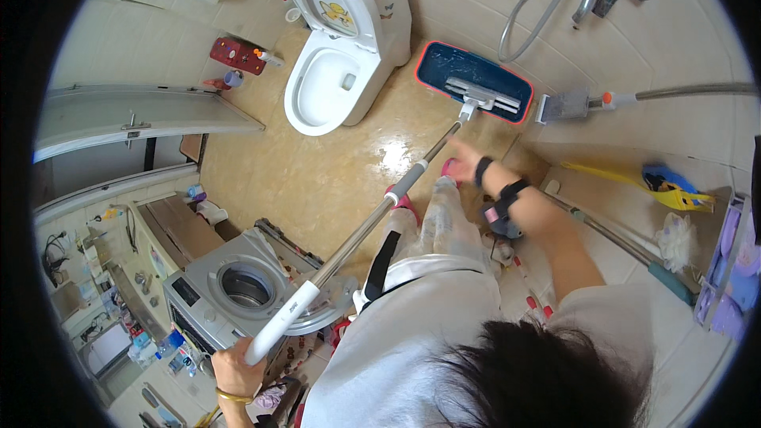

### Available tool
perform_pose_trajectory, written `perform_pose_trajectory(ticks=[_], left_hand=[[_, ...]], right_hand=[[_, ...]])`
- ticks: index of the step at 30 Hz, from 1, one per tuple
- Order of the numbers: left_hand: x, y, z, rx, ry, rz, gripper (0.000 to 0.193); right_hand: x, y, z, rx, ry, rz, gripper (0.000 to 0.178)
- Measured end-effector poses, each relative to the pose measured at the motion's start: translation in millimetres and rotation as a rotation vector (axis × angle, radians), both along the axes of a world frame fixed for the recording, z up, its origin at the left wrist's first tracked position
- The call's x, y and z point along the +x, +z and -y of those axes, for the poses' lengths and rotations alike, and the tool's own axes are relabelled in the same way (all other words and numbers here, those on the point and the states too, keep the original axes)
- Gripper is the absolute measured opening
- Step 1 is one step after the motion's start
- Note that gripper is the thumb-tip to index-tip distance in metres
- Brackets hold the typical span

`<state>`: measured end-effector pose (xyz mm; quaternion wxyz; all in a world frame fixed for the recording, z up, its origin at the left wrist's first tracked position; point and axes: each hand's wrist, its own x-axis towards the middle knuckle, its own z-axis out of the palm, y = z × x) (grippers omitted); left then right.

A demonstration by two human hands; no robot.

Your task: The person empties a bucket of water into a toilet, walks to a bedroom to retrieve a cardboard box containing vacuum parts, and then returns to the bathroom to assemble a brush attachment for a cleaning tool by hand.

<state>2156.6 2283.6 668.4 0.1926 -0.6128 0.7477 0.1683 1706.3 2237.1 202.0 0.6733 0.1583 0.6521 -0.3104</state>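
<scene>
My left hand (pixel 238 371) is closed around the white upper end of a long mop handle (pixel 361 231). The handle slants away from me to the far right, where its flat mop head (pixel 483 97) rests inside a dark blue rectangular basin (pixel 432 71) with a red rim. Beside the lower pole, my right hand (pixel 466 160) reaches forward with its fingers stretched out; it holds nothing that I can see. Slight blur hides whether a fingertip touches the pole. Dark bands circle my right wrist, and a yellow bangle is on the left.
A white toilet (pixel 321 91) with raised lid stands left of the basin on a wet tan floor (pixel 261 143). A washing machine (pixel 230 293) with its round door open is near left. Another mop (pixel 567 107) leans at the right wall, below a shower hose (pixel 547 8).
</scene>
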Motion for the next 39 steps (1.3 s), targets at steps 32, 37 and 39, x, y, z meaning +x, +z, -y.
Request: perform_pose_trajectory(ticks=[32, 37, 39], left_hand=[[117.2, -93.4, 8.4, 0.983, 0.315, -0.685, 0.053], [-1.4, -87.7, 217.1, 0.929, 0.682, -0.716, 0.050], [-63.6, -138.2, 279.0, 0.853, 0.685, -0.708, 0.048]], right_hand=[[183.6, -63.6, 30.7, 0.132, -0.484, -0.040, 0.036], [134.6, -43.4, 20.6, 0.061, -0.544, 0.018, 0.043], [116.0, -14.3, 21.6, 0.121, -0.418, -0.111, 0.045]])
